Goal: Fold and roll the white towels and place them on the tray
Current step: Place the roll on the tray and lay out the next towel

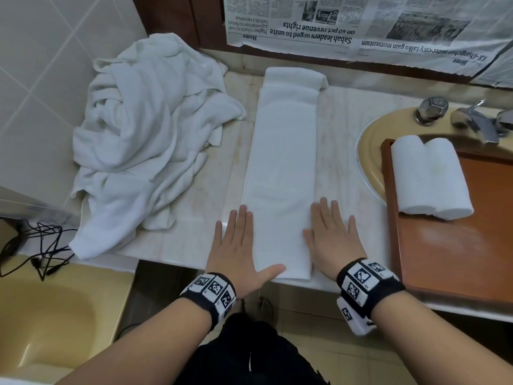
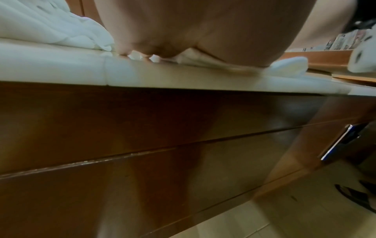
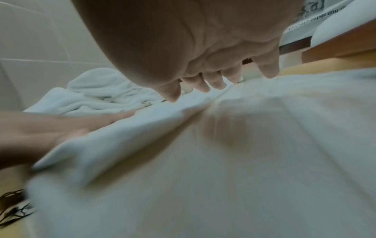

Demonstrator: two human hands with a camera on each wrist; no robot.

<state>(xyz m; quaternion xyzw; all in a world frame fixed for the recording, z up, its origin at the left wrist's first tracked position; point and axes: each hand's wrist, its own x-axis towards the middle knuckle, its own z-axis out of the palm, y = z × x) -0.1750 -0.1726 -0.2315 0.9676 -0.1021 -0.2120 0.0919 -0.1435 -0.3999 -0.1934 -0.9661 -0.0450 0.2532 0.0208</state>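
Both hands lie flat at the near end of a towel (image 1: 280,173) folded into a long narrow strip on the bench (image 1: 341,112): the left hand (image 1: 241,245) has its fingers straight along the strip's left edge with the thumb resting on the near corner, and the right hand (image 1: 331,234) has its fingers spread and straight on the right edge. Neither hand grips anything; they look to be pressing the fold flat. The strip runs away from the person, and its far end is doubled back on itself near the wall. To the right, a tray (image 1: 444,254) sits over the sink and already carries two rolls (image 1: 430,176) side by side at its far left corner. To the left, a heap (image 1: 144,129) of unfolded towels waits. Folding seems finished for this towel, so rolling likely comes next: the fingers would need to curl under the near edge, tuck it tight, and keep both sides even while rolling toward the wall, so the roll comes out straight.
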